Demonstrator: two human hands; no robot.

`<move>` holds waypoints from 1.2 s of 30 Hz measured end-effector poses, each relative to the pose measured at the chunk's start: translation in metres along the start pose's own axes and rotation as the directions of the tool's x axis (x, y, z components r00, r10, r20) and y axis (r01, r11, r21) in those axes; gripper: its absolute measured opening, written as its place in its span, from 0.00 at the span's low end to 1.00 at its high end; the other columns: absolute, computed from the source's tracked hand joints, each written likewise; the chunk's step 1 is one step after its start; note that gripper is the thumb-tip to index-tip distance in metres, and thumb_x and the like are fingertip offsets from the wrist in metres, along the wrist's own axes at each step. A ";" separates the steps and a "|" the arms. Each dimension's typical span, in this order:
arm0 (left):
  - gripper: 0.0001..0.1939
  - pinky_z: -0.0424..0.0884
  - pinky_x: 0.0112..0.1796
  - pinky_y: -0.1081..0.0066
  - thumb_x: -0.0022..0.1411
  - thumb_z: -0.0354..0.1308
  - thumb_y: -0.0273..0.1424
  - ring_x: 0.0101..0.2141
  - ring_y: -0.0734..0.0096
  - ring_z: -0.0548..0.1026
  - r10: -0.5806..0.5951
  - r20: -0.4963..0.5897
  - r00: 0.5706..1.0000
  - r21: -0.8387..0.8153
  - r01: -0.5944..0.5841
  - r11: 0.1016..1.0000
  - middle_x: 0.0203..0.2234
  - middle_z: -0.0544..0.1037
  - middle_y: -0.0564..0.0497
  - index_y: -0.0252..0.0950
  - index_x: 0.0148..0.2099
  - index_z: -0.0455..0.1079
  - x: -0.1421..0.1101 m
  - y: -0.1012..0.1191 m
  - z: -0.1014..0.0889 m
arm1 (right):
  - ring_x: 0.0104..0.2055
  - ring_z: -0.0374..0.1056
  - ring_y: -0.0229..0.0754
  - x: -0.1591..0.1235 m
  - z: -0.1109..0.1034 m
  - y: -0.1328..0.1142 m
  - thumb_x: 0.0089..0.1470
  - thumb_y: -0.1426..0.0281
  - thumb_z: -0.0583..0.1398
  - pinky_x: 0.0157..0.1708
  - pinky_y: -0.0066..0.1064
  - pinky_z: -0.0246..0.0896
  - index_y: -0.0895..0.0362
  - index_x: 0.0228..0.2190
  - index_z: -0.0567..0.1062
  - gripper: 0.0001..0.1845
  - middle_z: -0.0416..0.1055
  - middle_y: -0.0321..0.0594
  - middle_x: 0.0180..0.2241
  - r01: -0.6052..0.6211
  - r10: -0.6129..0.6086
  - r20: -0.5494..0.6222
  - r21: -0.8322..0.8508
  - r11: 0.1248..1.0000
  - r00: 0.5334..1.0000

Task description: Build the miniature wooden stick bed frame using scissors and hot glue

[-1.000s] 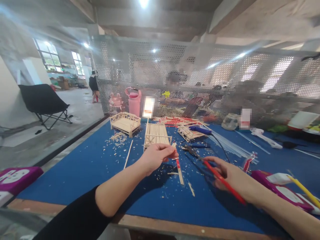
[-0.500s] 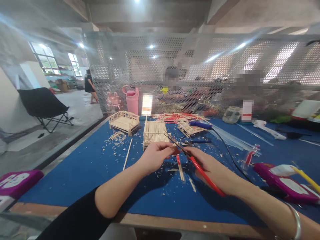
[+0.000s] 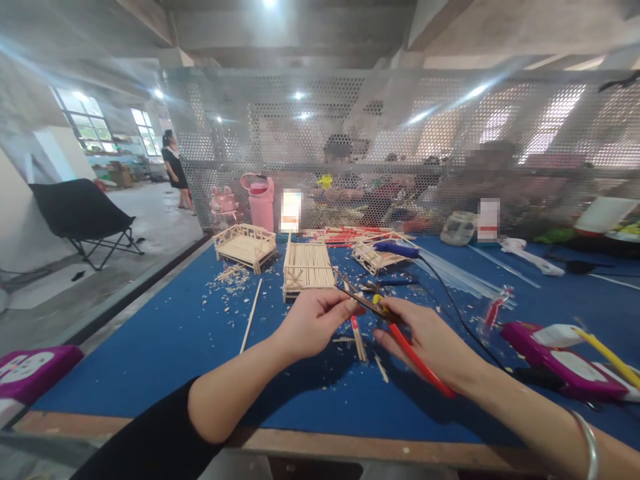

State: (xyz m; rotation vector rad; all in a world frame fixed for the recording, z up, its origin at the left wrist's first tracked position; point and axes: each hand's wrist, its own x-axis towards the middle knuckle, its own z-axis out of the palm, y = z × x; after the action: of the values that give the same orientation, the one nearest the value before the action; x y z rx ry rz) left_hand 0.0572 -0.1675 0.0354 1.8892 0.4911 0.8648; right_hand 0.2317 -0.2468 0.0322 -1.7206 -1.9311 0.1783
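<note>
My right hand (image 3: 425, 333) is closed around red-handled scissors (image 3: 420, 365), whose dark blades point up and left toward my other hand. My left hand (image 3: 317, 320) pinches a small pale stick piece (image 3: 353, 305) at its fingertips, close beside the blades. Most of that piece is hidden by the fingers. Just beyond my left hand stands a small bed-like frame of wooden sticks (image 3: 309, 263). Below the blades, short sticks with a red wrap (image 3: 359, 341) lie on the blue table (image 3: 175, 360).
Two more stick models, a railed one (image 3: 245, 245) and a smaller one (image 3: 375, 257), stand toward the back. Behind them lie red-tipped sticks (image 3: 350, 235). A blue glue gun (image 3: 397, 249) trails its cord to the right, near clear glue sticks (image 3: 460, 273). A perforated screen (image 3: 310, 133) borders the far edge.
Both hands stay close together, with the scissors shifted slightly right and down. A yellow part now shows by my right fingers. The person in the background has turned.
</note>
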 end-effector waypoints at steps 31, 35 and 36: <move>0.14 0.68 0.37 0.70 0.58 0.54 0.37 0.33 0.69 0.74 -0.042 -0.080 0.996 0.037 0.045 0.998 0.31 0.79 0.47 0.33 0.36 0.75 0.005 -0.008 -0.003 | 0.33 0.65 0.43 0.015 -0.007 0.005 0.44 0.74 0.51 0.32 0.31 0.58 0.56 0.33 0.65 0.11 0.71 0.42 0.33 -0.005 0.012 0.112 -0.066 0.998 0.994; 0.13 0.68 0.39 0.69 0.59 0.53 0.35 0.36 0.66 0.75 0.015 -0.066 0.998 0.062 -0.011 0.998 0.34 0.80 0.48 0.35 0.38 0.76 0.005 -0.005 -0.003 | 0.36 0.66 0.44 0.015 -0.007 0.000 0.44 0.75 0.52 0.35 0.32 0.58 0.57 0.32 0.67 0.10 0.72 0.44 0.36 0.044 -0.039 0.074 -0.068 0.997 0.996; 0.13 0.68 0.39 0.69 0.59 0.53 0.34 0.37 0.66 0.75 0.029 -0.061 0.998 0.084 -0.024 0.996 0.34 0.80 0.48 0.35 0.38 0.76 0.004 -0.004 -0.004 | 0.36 0.66 0.44 0.015 -0.007 0.000 0.44 0.75 0.52 0.35 0.32 0.58 0.57 0.32 0.67 0.10 0.72 0.44 0.36 0.048 -0.043 0.068 -0.071 0.996 0.997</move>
State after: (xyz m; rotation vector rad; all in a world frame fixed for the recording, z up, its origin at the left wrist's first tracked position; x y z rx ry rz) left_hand 0.0577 -0.1604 0.0341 1.9529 0.5492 0.9357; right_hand 0.2342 -0.2345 0.0423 -1.7352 -2.0464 0.1513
